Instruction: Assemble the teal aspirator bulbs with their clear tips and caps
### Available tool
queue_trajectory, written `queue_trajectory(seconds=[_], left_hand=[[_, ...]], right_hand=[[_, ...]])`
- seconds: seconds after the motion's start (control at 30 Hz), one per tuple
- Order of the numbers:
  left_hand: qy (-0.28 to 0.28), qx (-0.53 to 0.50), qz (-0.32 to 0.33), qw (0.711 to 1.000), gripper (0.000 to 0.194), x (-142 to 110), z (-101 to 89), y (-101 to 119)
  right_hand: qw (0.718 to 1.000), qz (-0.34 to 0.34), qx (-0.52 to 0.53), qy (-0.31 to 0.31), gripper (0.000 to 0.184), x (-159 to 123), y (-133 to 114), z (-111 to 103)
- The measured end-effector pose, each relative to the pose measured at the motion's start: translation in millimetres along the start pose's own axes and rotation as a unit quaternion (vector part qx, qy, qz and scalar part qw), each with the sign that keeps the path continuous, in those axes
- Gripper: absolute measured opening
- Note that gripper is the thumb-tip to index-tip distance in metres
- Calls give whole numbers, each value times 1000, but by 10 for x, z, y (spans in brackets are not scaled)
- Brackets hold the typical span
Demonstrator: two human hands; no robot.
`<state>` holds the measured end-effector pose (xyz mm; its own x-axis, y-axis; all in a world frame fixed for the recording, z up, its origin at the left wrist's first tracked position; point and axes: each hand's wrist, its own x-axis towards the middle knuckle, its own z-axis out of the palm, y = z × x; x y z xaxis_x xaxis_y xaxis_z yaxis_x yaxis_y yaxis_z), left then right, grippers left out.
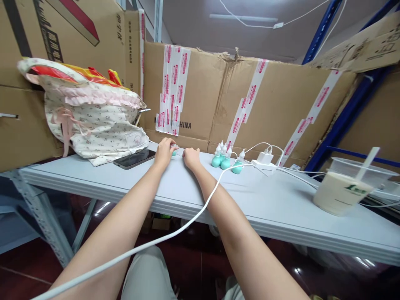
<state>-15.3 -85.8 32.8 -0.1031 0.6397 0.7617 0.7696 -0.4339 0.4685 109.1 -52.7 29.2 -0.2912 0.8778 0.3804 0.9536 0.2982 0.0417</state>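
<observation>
My left hand (164,151) is closed round a small teal rubber bulb (174,153), mostly covered by the fingers, just above the table's far side. My right hand (191,157) is curled close beside it, knuckles up; what its fingers hold, if anything, is hidden. To the right stand several teal bulb nasal aspirators (226,162) with clear pointed tips, grouped upright. Another nasal aspirator (238,167) stands slightly apart from that group. Left of my left hand lies a dark phone (135,158), flat on the grey table (184,187).
A floral cloth bag (93,121) sits at the left. A white power strip (264,165) with a plugged-in charger is behind right; a white cable (175,233) crosses over my right forearm. A plastic drink cup (342,191) stands at right. Cardboard (200,100) walls the back.
</observation>
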Motion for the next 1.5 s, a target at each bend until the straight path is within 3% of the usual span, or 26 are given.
queue_trajectory(seconds=[0.17, 0.23, 0.43, 0.53, 0.6, 0.67, 0.73, 0.97, 1.03, 1.23, 1.5], left_hand=[[3, -126, -187, 974, 12, -14, -22, -18], [-12, -177, -223, 958, 15, -39, -47, -8], [-71, -227, -209, 948, 34, -132, -23, -35], [-112, -280, -173, 938, 43, -167, 50, -64], [-137, -299, -154, 932, 46, -176, 107, -52], [-156, -320, -146, 923, 47, -167, 172, -1], [-172, -352, -149, 908, 49, -143, 251, 86], [-194, -411, -179, 872, 53, -103, 548, 346], [-198, -422, -180, 866, 53, -141, 554, 359], [-214, -435, -182, 855, 48, -241, 416, 378], [-209, -429, -193, 857, 48, -237, 364, 375]], right_hand=[[999, -31, 21, -2, 27, -47, 14, -11], [999, -28, 30, 3, 27, -73, 20, -15], [997, -7, 73, 28, 17, -176, 68, -79], [990, 16, 111, 82, 19, -238, 103, -171], [966, 51, 207, 144, 21, -291, 159, -221], [918, 67, 337, 198, 19, -358, 254, -238], [875, 55, 431, 212, 16, -434, 379, -222], [808, 86, 537, 229, 19, -555, 667, -164], [817, 71, 532, 209, 20, -565, 644, -172], [891, 17, 425, 158, 18, -661, 516, -220], [905, 50, 388, 165, 21, -725, 502, -325]])
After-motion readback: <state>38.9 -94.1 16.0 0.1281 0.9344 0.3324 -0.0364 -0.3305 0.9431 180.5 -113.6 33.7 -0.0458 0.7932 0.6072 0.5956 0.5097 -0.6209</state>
